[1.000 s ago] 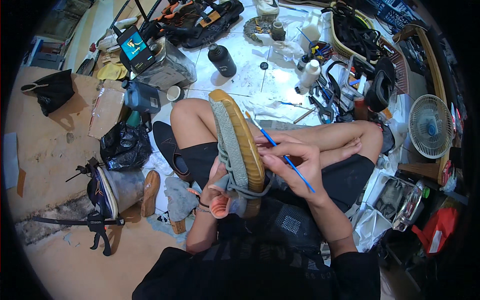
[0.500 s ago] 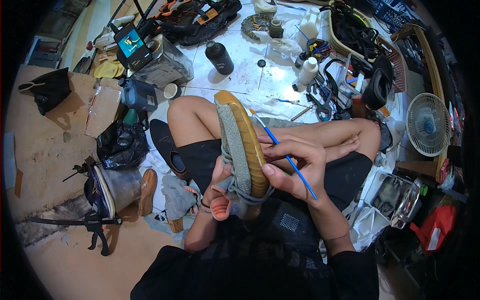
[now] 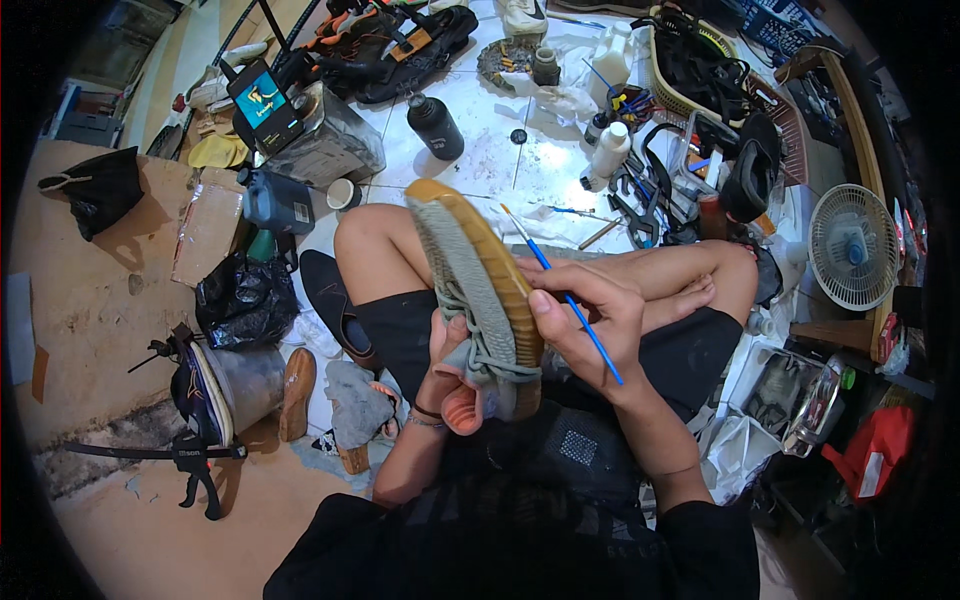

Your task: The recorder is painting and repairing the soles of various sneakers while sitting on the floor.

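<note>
A grey knit sneaker (image 3: 462, 270) with a ribbed tan rubber sole (image 3: 497, 265) is held up over my lap, its toe pointing away and the sole turned to the right. My left hand (image 3: 448, 345) grips it from the left near the laces; some of those fingers are hidden behind the shoe. In my right hand (image 3: 592, 318) a slim blue paintbrush (image 3: 572, 305) is held between the fingers, bristles up and slanting toward the toe, apart from the sole. The right thumb lies close against the sole's edge and seems to touch it.
A dark bottle (image 3: 436, 127), a white bottle (image 3: 611, 150) and pliers (image 3: 640, 210) stand or lie on the white floor ahead. A fan (image 3: 853, 250) is at the right. Left of me are a black bag (image 3: 247, 300) and a clamped shoe (image 3: 208, 390).
The sneaker has tilted, its toe swinging left and showing more of the laces and upper. My right hand has shifted slightly left with the paintbrush, the thumb moving up along the sole.
</note>
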`<state>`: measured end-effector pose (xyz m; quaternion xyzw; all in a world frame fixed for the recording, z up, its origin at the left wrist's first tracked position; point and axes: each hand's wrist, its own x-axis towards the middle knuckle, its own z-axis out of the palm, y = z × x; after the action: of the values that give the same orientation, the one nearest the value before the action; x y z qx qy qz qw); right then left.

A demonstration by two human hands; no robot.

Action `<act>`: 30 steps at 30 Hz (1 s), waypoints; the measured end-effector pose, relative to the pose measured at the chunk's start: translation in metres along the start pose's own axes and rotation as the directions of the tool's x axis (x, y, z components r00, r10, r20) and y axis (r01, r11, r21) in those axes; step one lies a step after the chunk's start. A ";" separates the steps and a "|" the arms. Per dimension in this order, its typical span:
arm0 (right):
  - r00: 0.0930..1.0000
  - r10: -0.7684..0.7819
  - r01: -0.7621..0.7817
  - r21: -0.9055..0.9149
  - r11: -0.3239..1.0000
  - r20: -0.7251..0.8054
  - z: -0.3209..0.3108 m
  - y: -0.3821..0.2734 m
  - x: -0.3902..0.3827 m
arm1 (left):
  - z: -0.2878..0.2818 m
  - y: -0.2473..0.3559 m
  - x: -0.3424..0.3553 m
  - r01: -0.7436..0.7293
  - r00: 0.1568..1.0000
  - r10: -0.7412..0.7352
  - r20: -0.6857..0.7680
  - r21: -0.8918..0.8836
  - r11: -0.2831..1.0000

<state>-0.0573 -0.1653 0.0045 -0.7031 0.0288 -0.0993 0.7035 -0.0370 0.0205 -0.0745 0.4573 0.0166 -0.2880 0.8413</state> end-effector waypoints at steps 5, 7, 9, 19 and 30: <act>0.936 -0.349 0.347 -0.247 0.905 0.036 0.011 -0.001 0.000 | 0.009 -0.005 0.019 -0.056 0.995 0.054 -0.080 -0.024 0.998; 0.902 -0.430 0.398 -0.307 0.865 -0.042 0.013 -0.004 0.001 | 0.017 -0.012 0.024 -0.101 0.990 0.098 -0.099 -0.030 0.994; 0.861 -0.508 0.473 -0.381 0.795 0.009 0.011 -0.007 0.002 | 0.025 -0.020 0.025 -0.139 0.984 0.135 -0.120 -0.028 0.990; 0.835 -0.542 0.524 -0.440 0.730 0.094 -0.001 -0.011 0.006 | 0.042 -0.037 0.024 -0.247 0.959 0.246 -0.138 0.012 0.969; 0.862 -0.433 0.506 -0.411 0.758 0.263 -0.022 0.000 0.007 | -0.015 0.055 0.028 -0.712 0.690 0.633 0.351 0.486 0.507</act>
<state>-0.0545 -0.1885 0.0055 -0.8409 -0.1793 -0.2093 0.4658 0.0179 0.0420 -0.0493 0.6440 -0.3063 0.0432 0.6997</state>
